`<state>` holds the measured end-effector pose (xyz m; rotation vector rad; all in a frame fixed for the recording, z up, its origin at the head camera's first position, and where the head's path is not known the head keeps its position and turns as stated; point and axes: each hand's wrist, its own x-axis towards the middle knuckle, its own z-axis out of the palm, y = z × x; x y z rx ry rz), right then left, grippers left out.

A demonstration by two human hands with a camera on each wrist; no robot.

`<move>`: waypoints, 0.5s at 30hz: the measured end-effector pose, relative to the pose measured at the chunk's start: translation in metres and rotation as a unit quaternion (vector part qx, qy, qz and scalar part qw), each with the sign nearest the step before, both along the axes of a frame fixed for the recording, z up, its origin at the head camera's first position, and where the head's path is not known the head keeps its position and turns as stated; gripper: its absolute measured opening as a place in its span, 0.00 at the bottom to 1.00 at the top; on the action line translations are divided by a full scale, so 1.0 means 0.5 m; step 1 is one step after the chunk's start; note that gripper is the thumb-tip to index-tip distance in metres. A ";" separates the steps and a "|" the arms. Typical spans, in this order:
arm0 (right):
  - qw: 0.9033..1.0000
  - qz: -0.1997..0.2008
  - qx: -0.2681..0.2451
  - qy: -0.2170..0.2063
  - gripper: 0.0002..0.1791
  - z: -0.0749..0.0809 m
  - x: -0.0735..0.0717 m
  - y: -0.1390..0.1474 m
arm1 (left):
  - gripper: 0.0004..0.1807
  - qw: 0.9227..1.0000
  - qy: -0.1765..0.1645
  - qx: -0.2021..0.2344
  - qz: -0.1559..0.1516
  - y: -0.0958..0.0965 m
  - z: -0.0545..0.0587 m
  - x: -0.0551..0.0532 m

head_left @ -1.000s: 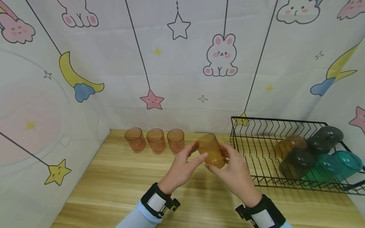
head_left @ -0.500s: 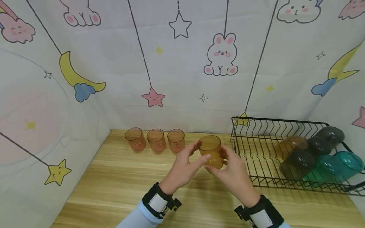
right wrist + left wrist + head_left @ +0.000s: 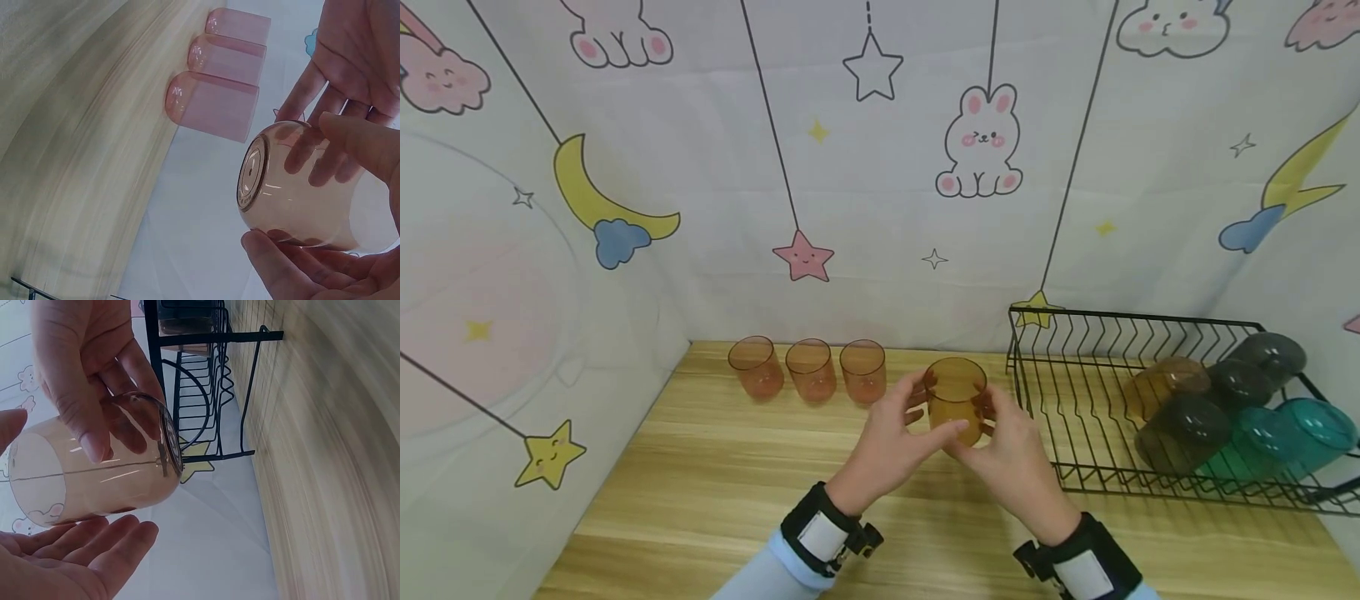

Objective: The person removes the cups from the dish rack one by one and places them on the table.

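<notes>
Two bare hands are meeting at an amber cup (image 3: 953,406), which is hanging above the wooden tabletop (image 3: 737,500), its mouth facing upward. The right hand (image 3: 1018,468) is gripping the cup, fingers curving along its right side and thumb lying low on the near side. The left hand (image 3: 887,442) is resting loosely alongside, its fingers extending nearly straight at the cup's left side and its thumb crossing in front. Both wrist views are showing the round base apart from the wood. To the left, three pinkish-orange cups (image 3: 811,373) are standing upright in a row near the back edge. To the right, a black wire rack (image 3: 1120,313) is holding a brownish-orange cup (image 3: 1165,386), three dark grey cups (image 3: 1183,433) and two blue-green cups (image 3: 1317,432), all clustering toward its right end. Behind, a white cloth (image 3: 865,183) is displaying printed stars, a moon and a rabbit.
</notes>
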<state>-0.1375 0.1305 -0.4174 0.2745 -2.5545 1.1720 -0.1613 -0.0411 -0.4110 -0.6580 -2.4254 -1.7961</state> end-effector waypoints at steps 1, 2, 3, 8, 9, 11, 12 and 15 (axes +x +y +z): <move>1.000 0.000 0.000 -0.003 0.39 0.000 0.000 0.000 | 0.39 1.000 0.002 0.001 0.001 0.001 -0.001 0.000; 1.000 0.001 -0.003 -0.005 0.38 0.000 0.000 0.000 | 0.39 1.000 0.001 0.003 0.002 0.002 -0.001 -0.001; 1.000 0.001 -0.004 -0.007 0.38 0.000 0.000 0.000 | 0.39 1.000 0.002 0.005 0.002 0.002 -0.001 -0.001; 1.000 0.004 -0.013 -0.013 0.36 0.000 -0.001 -0.003 | 0.39 1.000 0.001 0.015 0.004 0.005 0.000 -0.003; 1.000 0.005 -0.013 -0.015 0.36 -0.001 -0.001 -0.003 | 0.39 1.000 0.000 0.016 0.006 0.006 0.000 -0.002; 1.000 0.006 -0.015 -0.019 0.36 -0.002 -0.002 -0.004 | 0.38 1.000 -0.004 0.015 0.011 0.007 -0.001 -0.002; 1.000 0.007 -0.015 -0.021 0.37 -0.003 -0.002 -0.004 | 0.37 1.000 -0.007 0.015 0.014 0.007 -0.002 -0.002; 0.999 0.011 -0.016 -0.025 0.37 -0.004 -0.003 -0.004 | 0.37 1.000 -0.014 0.014 0.019 0.008 -0.005 -0.003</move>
